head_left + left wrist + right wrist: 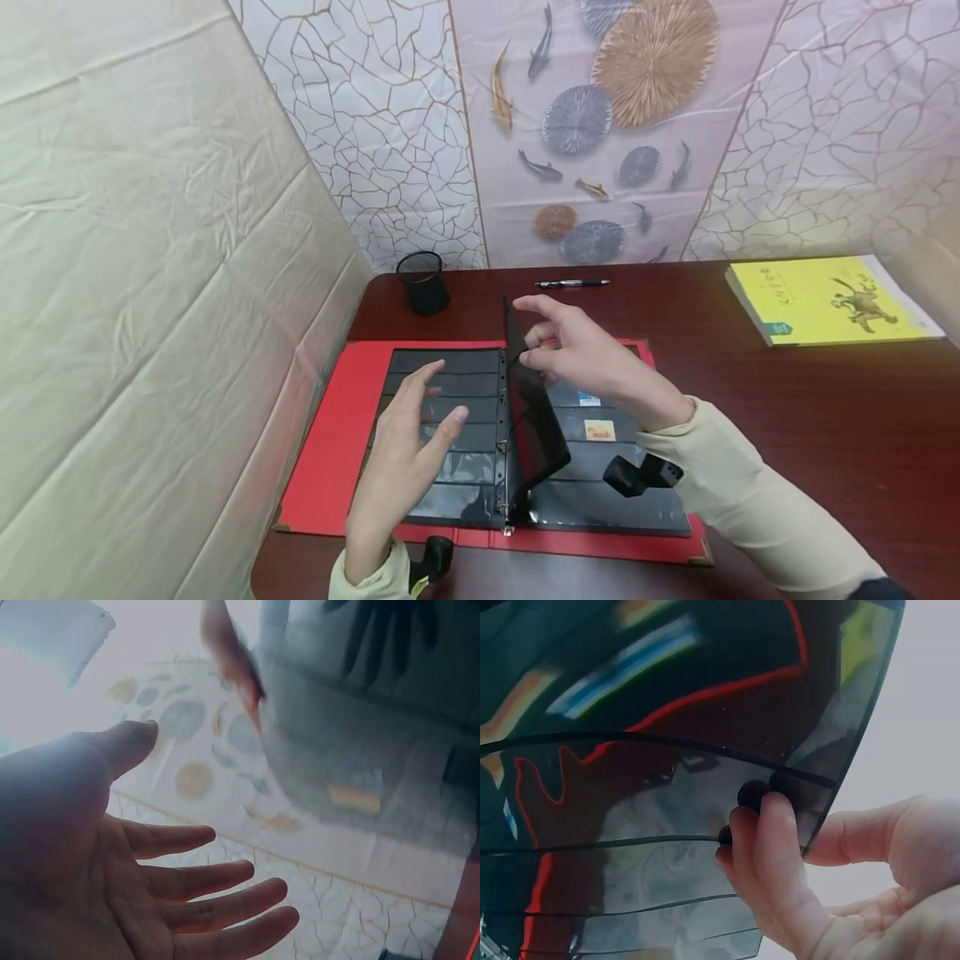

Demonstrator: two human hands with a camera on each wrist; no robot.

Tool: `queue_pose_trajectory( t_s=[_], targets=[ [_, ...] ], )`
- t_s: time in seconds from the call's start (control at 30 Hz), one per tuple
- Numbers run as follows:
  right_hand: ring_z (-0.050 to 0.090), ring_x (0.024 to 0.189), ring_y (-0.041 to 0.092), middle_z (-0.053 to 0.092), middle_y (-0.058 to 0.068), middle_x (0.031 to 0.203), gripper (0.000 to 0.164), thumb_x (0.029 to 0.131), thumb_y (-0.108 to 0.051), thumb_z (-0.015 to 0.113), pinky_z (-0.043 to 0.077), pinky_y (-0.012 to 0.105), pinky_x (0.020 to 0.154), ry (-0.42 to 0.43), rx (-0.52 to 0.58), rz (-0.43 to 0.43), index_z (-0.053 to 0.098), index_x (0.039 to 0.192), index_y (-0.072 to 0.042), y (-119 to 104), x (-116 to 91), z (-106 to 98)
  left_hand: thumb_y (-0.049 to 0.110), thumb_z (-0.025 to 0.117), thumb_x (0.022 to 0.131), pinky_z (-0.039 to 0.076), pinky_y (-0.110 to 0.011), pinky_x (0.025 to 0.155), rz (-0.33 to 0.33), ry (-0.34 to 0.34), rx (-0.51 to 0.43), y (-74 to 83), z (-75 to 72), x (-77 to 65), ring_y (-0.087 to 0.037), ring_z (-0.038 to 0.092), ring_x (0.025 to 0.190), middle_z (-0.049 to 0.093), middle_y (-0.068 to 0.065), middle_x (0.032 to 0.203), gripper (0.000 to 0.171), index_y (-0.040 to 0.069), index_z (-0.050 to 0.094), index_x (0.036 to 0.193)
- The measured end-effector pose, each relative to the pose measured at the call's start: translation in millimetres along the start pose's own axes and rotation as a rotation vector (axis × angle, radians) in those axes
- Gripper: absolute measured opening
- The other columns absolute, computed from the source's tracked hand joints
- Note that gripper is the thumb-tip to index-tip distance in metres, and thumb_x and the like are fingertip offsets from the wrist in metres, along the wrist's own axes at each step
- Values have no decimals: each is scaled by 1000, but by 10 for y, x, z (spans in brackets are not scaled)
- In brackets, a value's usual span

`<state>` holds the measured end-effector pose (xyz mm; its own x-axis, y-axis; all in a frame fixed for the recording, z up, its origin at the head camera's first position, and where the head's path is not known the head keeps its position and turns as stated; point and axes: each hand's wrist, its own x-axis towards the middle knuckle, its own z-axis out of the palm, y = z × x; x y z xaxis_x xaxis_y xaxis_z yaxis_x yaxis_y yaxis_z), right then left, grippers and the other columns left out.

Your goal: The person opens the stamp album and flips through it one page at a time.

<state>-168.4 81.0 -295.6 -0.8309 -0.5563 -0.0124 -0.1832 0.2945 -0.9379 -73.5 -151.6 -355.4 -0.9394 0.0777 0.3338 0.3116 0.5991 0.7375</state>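
A red ring-bound stamp album (322, 467) lies spread on the table, with black pocket pages on both sides. Standing nearly upright at the binding is one black page (536, 425). My right hand (585, 346) pinches this page by its outer edge, thumb and fingers on opposite faces, as the right wrist view shows. Over the left-hand pages hovers my left hand (401, 450), fingers spread and holding nothing. On the right-hand page sit a yellow-orange stamp (600, 430) and a blue-and-white stamp (588, 399), the latter close below my right hand.
A black mesh pen cup (424, 287) stands at the back left of the dark red table. Behind the album lies a pen (572, 283). A yellow book (832, 302) rests at the back right. Fabric-covered walls border the table's left and back.
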Motion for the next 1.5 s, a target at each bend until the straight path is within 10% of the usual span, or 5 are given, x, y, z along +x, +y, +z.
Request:
queue_pose_trajectory(
  t_s=[0.5, 1.03, 1.5],
  targets=[
    [68, 73, 17, 71, 12, 99, 65, 94, 0, 61, 54, 35, 74, -31, -181, -44, 32, 151, 4, -146, 288, 319, 50, 71, 90, 59, -42, 72, -206, -86, -71, 176, 219, -50, -32, 67, 103, 51, -14, 146, 90, 12, 29, 159],
    [70, 71, 19, 72, 10, 102, 68, 97, -14, 67, 59, 38, 67, -113, -127, -65, 30, 153, 0, -18, 328, 260, 53, 73, 86, 58, -45, 80, -189, -86, -73, 167, 279, -121, -27, 64, 110, 52, -10, 145, 94, 14, 29, 160],
    [69, 75, 20, 70, 11, 103, 57, 102, -29, 63, 59, 43, 70, 43, -200, -21, 43, 149, -4, 471, 294, -123, 36, 69, 95, 58, -40, 81, 183, 52, -72, 83, 241, -218, -24, 58, 123, 45, -5, 154, 66, 17, 44, 152]
  ],
)
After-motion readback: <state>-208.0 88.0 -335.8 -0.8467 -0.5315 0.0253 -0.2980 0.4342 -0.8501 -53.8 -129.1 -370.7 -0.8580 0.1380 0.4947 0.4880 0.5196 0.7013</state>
